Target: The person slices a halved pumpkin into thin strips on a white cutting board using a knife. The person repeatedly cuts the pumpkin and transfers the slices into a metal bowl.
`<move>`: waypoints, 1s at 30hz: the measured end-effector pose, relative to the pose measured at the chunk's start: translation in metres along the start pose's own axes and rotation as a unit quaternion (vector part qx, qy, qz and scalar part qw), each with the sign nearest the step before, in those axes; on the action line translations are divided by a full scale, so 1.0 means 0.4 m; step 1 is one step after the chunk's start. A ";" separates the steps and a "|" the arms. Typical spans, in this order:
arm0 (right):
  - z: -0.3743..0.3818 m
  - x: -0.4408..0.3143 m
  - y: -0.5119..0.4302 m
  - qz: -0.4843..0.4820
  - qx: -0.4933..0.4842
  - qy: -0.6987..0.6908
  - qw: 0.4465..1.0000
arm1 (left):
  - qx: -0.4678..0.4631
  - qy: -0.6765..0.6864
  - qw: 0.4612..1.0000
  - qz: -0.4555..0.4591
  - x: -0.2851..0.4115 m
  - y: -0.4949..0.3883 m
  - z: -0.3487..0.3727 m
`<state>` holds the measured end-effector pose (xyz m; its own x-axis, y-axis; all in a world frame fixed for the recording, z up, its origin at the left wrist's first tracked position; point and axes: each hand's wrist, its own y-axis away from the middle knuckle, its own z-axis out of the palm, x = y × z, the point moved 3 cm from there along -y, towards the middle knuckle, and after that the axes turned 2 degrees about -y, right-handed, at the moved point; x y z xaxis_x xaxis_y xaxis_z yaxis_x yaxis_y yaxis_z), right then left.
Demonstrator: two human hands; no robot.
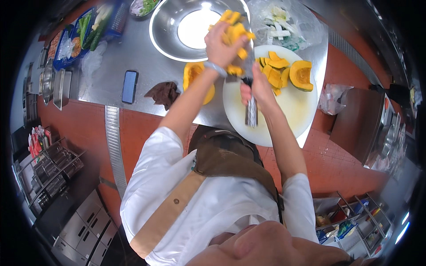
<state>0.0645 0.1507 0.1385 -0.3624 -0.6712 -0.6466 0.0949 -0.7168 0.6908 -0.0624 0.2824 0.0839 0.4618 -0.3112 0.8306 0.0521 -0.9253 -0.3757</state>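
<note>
My right hand [260,85] grips the handle of a knife [251,111], its broad blade pointing away from me. Pumpkin chunks [237,31] lie against the blade, and my left hand [223,46] presses on them beside the rim of a large steel bowl [166,40]. Blur hides how the chunks rest on the blade. Cut pumpkin pieces [274,76] and a hollowed pumpkin section [301,75] sit on the round white cutting board [283,123]. Another pumpkin piece [192,73] lies on the steel table, partly behind my left forearm.
A brown cloth [162,93] and a phone [129,87] lie left on the steel table [109,79]. Blue baskets [66,50] with vegetables stand at the far left. A plastic bag with vegetable scraps [283,28] lies beyond the board. A small bowl [143,7] stands by the large one.
</note>
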 end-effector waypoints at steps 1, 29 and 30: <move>0.024 -0.031 -0.043 0.024 -0.004 -0.021 0.999 | -0.011 0.009 0.997 -0.081 -0.067 -0.052 -0.007; -0.345 0.357 0.343 -0.104 0.410 0.523 0.740 | -0.414 -0.217 0.835 0.291 0.072 0.163 0.400; -0.345 0.358 0.328 -0.104 0.408 0.501 0.756 | -0.410 -0.212 0.833 0.306 0.074 0.175 0.385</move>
<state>0.1529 -0.0658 0.0919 0.6326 -0.6591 -0.4067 -0.6197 -0.7457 0.2448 0.0914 0.2417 0.0190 0.4592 -0.8353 0.3024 -0.8500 -0.5121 -0.1238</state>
